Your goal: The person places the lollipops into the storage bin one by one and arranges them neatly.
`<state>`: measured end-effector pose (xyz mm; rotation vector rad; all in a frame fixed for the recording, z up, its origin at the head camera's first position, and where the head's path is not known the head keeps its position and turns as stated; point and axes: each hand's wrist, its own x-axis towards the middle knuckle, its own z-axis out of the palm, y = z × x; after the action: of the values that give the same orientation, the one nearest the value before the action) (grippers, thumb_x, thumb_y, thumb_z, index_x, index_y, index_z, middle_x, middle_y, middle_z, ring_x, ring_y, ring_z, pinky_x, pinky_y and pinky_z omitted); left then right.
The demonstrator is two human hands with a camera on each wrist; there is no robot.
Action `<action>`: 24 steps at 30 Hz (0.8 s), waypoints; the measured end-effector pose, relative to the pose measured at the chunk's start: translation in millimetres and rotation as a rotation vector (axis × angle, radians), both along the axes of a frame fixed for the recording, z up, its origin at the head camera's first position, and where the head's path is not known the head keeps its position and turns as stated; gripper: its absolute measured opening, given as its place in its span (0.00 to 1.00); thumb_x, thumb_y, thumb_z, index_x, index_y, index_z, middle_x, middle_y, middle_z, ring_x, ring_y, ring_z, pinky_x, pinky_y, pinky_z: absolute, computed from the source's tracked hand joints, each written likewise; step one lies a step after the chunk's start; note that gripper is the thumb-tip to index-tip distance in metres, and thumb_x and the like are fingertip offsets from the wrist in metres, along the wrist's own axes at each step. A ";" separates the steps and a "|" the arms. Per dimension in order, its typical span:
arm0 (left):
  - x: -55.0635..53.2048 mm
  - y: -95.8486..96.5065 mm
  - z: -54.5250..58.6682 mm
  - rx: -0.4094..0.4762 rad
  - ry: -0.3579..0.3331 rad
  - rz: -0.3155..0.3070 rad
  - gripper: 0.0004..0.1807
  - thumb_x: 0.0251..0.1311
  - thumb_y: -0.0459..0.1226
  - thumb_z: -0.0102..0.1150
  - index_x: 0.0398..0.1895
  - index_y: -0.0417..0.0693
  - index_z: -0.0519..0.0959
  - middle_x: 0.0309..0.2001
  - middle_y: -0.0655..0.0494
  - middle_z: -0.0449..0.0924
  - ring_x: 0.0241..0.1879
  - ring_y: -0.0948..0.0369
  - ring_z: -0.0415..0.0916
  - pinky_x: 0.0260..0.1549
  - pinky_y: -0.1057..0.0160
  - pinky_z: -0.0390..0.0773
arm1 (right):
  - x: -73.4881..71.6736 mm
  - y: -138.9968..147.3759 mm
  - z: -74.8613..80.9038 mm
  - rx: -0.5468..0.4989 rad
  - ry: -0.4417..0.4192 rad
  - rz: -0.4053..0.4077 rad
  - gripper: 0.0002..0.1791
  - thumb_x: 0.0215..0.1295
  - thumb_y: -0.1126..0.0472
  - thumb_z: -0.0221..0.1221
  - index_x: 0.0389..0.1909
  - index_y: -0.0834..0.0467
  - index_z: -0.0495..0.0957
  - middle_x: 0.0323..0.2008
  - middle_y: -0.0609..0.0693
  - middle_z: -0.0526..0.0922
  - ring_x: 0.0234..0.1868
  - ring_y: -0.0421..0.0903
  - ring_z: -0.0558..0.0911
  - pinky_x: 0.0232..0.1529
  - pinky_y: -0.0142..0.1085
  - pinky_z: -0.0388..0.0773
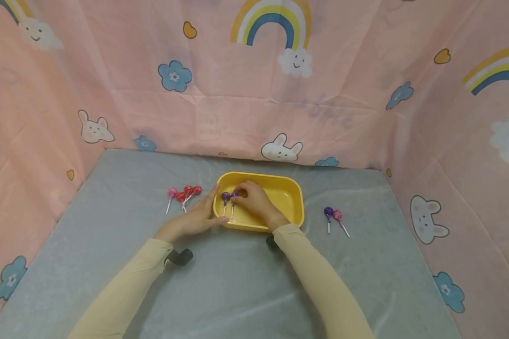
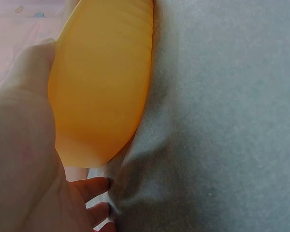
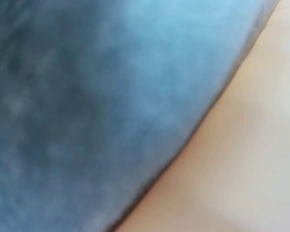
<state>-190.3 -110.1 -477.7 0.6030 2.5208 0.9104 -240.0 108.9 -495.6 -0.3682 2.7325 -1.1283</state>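
Observation:
A yellow plastic basin [image 1: 294, 181] lies on the grey cloth. Along its left end my left hand [image 1: 197, 219] rests with spread, fairly straight fingers; the thumb reaches the front corner. In the left wrist view the thumb presses on the yellow wall [image 2: 101, 82], while other fingers [image 2: 92, 188] extend past its bottom. My right hand [image 1: 256, 200] reaches inside the basin and pinches a purple-wrapped lollipop [image 1: 232, 209] near its head. Beside it, to the left, another purple lollipop [image 1: 225, 197] lies in the basin. The right wrist view catches only blurred cloth and a pale surface.
Left of the basin lie several lollipops: a pink one [image 1: 172, 192] and a cluster of red ones [image 1: 188, 189]. To the right are a purple lollipop [image 1: 328, 212] and a pink-red one [image 1: 337, 215]. A pink patterned curtain [image 1: 220, 108] borders the table's back and sides.

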 end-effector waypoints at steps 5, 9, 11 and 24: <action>-0.3 -0.1 -0.8 -0.008 -0.001 0.001 0.59 0.62 0.65 0.53 0.79 0.57 0.23 0.81 0.41 0.37 0.79 0.41 0.41 0.77 0.41 0.48 | 0.0 0.1 0.2 -0.003 -0.005 -0.002 0.13 0.64 0.53 0.66 0.46 0.53 0.82 0.40 0.47 0.78 0.44 0.45 0.75 0.51 0.37 0.76; -0.8 -0.1 -2.5 -0.014 -0.011 0.005 0.60 0.62 0.66 0.53 0.79 0.59 0.23 0.81 0.43 0.37 0.80 0.43 0.40 0.77 0.41 0.48 | 0.5 0.2 0.2 -0.004 -0.007 -0.003 0.13 0.64 0.53 0.66 0.46 0.53 0.82 0.40 0.47 0.78 0.43 0.45 0.75 0.51 0.37 0.77; -1.1 0.0 -2.5 -0.012 -0.010 0.005 0.59 0.62 0.66 0.53 0.79 0.60 0.23 0.81 0.44 0.36 0.80 0.43 0.40 0.77 0.42 0.48 | 0.3 0.4 0.0 -0.004 -0.006 -0.002 0.13 0.64 0.53 0.66 0.46 0.53 0.82 0.40 0.47 0.78 0.43 0.45 0.75 0.51 0.37 0.77; -0.9 0.9 -1.3 -0.002 0.000 -0.002 0.59 0.63 0.64 0.54 0.79 0.56 0.24 0.81 0.43 0.36 0.80 0.42 0.39 0.77 0.41 0.46 | 0.7 0.9 1.0 0.002 0.001 0.010 0.14 0.64 0.52 0.66 0.46 0.54 0.82 0.41 0.48 0.79 0.43 0.46 0.75 0.52 0.37 0.77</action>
<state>-191.3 -109.2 -479.0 0.6050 2.5203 0.9067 -239.2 109.8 -494.6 -0.3817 2.7289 -1.1232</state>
